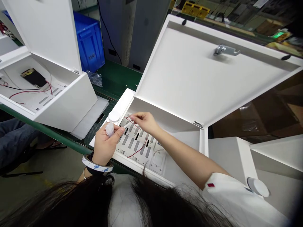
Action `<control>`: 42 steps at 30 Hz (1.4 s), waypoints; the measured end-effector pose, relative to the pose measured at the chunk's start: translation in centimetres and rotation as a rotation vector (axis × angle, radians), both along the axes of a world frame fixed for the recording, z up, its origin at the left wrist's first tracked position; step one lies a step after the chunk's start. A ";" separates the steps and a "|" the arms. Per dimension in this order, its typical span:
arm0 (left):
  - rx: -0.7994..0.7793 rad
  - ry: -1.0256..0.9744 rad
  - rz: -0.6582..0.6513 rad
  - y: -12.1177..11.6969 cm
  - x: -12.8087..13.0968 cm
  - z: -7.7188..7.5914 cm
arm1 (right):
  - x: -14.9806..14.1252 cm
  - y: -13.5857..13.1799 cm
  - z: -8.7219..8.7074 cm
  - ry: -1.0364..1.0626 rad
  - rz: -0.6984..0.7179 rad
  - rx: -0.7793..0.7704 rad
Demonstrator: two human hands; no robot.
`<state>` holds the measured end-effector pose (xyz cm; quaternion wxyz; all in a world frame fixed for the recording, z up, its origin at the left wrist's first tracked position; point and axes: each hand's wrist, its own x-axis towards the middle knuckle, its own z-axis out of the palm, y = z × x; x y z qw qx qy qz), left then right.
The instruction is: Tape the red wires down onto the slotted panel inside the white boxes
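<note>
A white metal box [165, 181] lies in front of me with its lid [203, 72] raised. My left hand [105, 143] is closed around a whitish, translucent bundle [109, 129] at the box's left end; its kind is unclear. Fingertips pinched, my right hand [145, 121] is over the slotted plate [131, 142] inside the box. Whatever lies between those fingertips is too small to make out. A thin red wire [146, 138] passes close by them and curves across the plate. Just above my left hand, a round white cap [114, 116] sits on the box's end wall.
At left stands another open white box [68, 107] with a black module [34, 77] and wires inside. Behind it is a blue bin [88, 47]. Another white box [224, 154] is at right, with cardboard [267, 110] behind. A seated person's leg [19, 138] shows at far left.
</note>
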<state>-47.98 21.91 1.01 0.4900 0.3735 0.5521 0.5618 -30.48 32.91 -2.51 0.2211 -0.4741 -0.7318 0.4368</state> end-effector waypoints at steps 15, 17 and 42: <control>0.023 0.183 -0.170 -0.1 0.5 0.8 | 1.0 -0.9 8.6 0.090 0.405 -0.486; 0.049 0.075 -0.099 -0.1 0.4 0.5 | 1.7 0.2 8.0 0.061 0.385 -0.441; 0.061 -0.244 0.013 0.1 0.6 0.6 | -1.2 -3.1 -17.8 -0.559 0.271 0.173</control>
